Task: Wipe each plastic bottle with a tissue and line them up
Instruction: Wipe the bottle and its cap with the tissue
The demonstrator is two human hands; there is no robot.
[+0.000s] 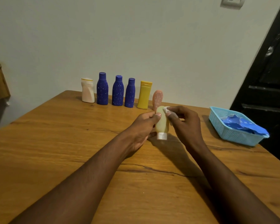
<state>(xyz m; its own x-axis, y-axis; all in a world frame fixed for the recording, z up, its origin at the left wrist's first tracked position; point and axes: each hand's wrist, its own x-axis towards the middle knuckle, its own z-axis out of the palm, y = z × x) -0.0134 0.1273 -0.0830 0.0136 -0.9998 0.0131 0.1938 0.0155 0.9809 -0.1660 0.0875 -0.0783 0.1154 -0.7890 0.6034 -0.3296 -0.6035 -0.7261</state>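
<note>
My left hand grips a pale yellow tube bottle, held with its white cap pointing down. My right hand pinches a white tissue against the top of that bottle. Behind them a row stands along the table's far edge: a white bottle, three blue speckled bottles, a yellow bottle and a pink tube, whose lower part is hidden by the held bottle.
A light blue plastic basket with blue wrappers inside sits at the right edge of the wooden table. A dark door stands to the right, and a wall runs behind the row.
</note>
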